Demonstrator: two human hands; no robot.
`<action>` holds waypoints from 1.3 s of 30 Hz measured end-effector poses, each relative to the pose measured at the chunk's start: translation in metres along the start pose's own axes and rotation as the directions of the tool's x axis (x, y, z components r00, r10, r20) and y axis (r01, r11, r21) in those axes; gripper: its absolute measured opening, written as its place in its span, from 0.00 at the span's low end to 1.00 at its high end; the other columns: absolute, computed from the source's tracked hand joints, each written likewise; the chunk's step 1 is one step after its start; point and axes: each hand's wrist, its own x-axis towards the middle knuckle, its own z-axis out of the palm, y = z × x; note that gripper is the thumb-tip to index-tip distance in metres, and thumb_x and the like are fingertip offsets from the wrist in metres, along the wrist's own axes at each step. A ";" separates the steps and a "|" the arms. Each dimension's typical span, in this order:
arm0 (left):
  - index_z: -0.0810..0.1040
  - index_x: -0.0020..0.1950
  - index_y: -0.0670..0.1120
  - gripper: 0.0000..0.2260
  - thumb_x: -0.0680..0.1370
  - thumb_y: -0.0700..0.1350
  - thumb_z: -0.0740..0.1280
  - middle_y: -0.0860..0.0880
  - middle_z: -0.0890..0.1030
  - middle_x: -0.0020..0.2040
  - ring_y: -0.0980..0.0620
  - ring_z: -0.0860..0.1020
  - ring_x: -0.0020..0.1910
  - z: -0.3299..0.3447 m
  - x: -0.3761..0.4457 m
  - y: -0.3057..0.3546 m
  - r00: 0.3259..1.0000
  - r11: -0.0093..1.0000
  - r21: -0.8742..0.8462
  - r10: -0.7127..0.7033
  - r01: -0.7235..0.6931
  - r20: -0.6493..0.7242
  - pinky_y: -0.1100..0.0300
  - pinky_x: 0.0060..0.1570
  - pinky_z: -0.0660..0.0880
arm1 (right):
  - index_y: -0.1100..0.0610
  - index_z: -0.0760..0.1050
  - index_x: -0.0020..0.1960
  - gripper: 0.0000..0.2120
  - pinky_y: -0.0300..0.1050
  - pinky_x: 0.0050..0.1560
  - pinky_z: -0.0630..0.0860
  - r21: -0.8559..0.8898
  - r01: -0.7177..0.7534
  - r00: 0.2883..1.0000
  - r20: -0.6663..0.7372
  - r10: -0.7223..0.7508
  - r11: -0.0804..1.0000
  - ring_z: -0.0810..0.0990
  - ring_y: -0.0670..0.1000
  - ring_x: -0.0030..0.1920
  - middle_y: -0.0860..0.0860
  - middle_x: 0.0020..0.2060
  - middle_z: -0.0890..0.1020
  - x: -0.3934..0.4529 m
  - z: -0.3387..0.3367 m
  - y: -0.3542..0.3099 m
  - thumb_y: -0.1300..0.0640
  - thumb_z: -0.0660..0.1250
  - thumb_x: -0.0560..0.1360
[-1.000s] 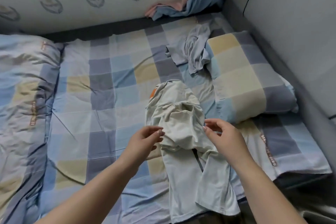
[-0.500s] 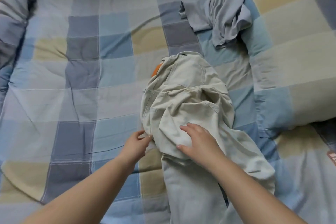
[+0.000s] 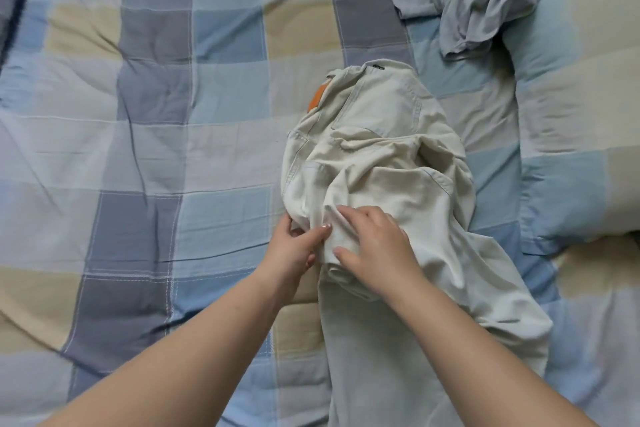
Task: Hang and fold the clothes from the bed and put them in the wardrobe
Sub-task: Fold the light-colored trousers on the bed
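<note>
Both hands have closed in since half a second ago: my left hand (image 3: 294,246) now pinches the crumpled cream cotton trousers (image 3: 381,163) at their left edge, while my right hand (image 3: 372,248) presses them with relaxed fingers (image 3: 346,215) onto the blue-and-beige checked bed (image 3: 156,114).

Soft even daylight, faint shadows (edges smeared)

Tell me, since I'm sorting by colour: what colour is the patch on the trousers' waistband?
Orange, on the cream trousers; the patch shows in the head view.
</note>
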 end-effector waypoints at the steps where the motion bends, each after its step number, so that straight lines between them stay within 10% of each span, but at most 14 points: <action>1: 0.76 0.60 0.50 0.15 0.75 0.38 0.70 0.46 0.83 0.54 0.46 0.82 0.53 0.001 -0.008 0.007 0.998 0.997 0.063 0.053 -0.055 0.026 0.55 0.47 0.78 | 0.49 0.67 0.71 0.26 0.41 0.64 0.65 0.138 0.001 0.999 -0.038 0.004 0.990 0.70 0.48 0.65 0.48 0.63 0.72 -0.002 -0.006 -0.007 0.53 0.67 0.74; 5: 0.79 0.54 0.55 0.16 0.71 0.39 0.68 0.48 0.84 0.47 0.47 0.82 0.48 0.009 -0.049 0.040 0.948 0.897 0.316 0.265 -0.310 0.175 0.54 0.47 0.79 | 0.47 0.75 0.58 0.12 0.41 0.60 0.72 0.592 -0.137 0.979 -0.040 0.199 0.794 0.77 0.42 0.55 0.44 0.53 0.80 -0.006 -0.041 -0.046 0.50 0.66 0.75; 9: 0.69 0.36 0.57 0.08 0.67 0.43 0.61 0.56 0.70 0.31 0.58 0.67 0.32 0.026 -0.096 0.069 0.859 0.610 0.607 0.398 -0.509 0.321 0.60 0.35 0.64 | 0.56 0.72 0.53 0.16 0.45 0.51 0.76 0.667 -0.299 0.921 0.014 0.389 0.683 0.80 0.50 0.49 0.50 0.47 0.81 -0.019 -0.081 -0.084 0.49 0.71 0.71; 13: 0.73 0.44 0.50 0.05 0.70 0.43 0.64 0.53 0.74 0.40 0.57 0.72 0.40 0.035 -0.153 0.098 0.762 0.439 0.623 0.342 -0.647 0.550 0.59 0.44 0.71 | 0.58 0.71 0.46 0.03 0.41 0.42 0.73 0.644 -0.313 0.889 -0.061 0.454 0.698 0.77 0.53 0.44 0.51 0.40 0.79 -0.045 -0.122 -0.103 0.61 0.65 0.73; 17: 0.77 0.50 0.61 0.09 0.71 0.51 0.66 0.58 0.80 0.45 0.58 0.78 0.45 0.027 -0.208 0.141 0.728 0.497 0.534 0.519 -0.684 0.449 0.62 0.47 0.76 | 0.54 0.72 0.39 0.09 0.27 0.34 0.68 0.706 -0.193 0.888 -0.170 0.428 0.682 0.75 0.46 0.37 0.48 0.35 0.78 -0.089 -0.183 -0.137 0.67 0.60 0.74; 22: 0.76 0.49 0.58 0.12 0.74 0.42 0.72 0.57 0.77 0.48 0.61 0.76 0.49 0.008 -0.248 0.210 0.618 0.379 0.591 0.738 -0.712 0.272 0.67 0.49 0.72 | 0.62 0.75 0.43 0.13 0.46 0.41 0.71 0.734 -0.040 0.909 -0.254 0.329 0.677 0.73 0.49 0.37 0.51 0.35 0.77 -0.139 -0.258 -0.190 0.55 0.59 0.65; 29: 0.68 0.69 0.52 0.32 0.68 0.58 0.71 0.56 0.72 0.65 0.61 0.69 0.63 0.003 -0.333 0.272 0.414 -0.002 0.551 0.658 -0.834 0.629 0.73 0.62 0.63 | 0.63 0.77 0.46 0.14 0.45 0.42 0.73 0.701 0.176 0.945 -0.318 0.082 0.691 0.75 0.47 0.39 0.53 0.36 0.79 -0.200 -0.336 -0.271 0.55 0.60 0.67; 35: 0.77 0.50 0.45 0.12 0.72 0.50 0.63 0.56 0.78 0.40 0.59 0.75 0.38 -0.007 -0.416 0.322 0.353 0.139 0.428 0.807 -0.893 0.474 0.60 0.39 0.74 | 0.55 0.78 0.49 0.18 0.42 0.43 0.76 0.478 0.222 0.945 -0.319 -0.067 0.850 0.81 0.47 0.42 0.49 0.41 0.83 -0.235 -0.381 -0.323 0.42 0.69 0.68; 39: 0.77 0.37 0.42 0.09 0.78 0.42 0.66 0.53 0.73 0.29 0.59 0.69 0.28 -0.015 -0.466 0.367 0.461 0.316 0.374 0.788 -0.872 0.408 0.63 0.30 0.67 | 0.49 0.72 0.54 0.24 0.47 0.46 0.76 0.104 0.099 0.953 -0.296 -0.064 0.990 0.78 0.47 0.47 0.43 0.45 0.79 -0.244 -0.391 -0.350 0.33 0.65 0.67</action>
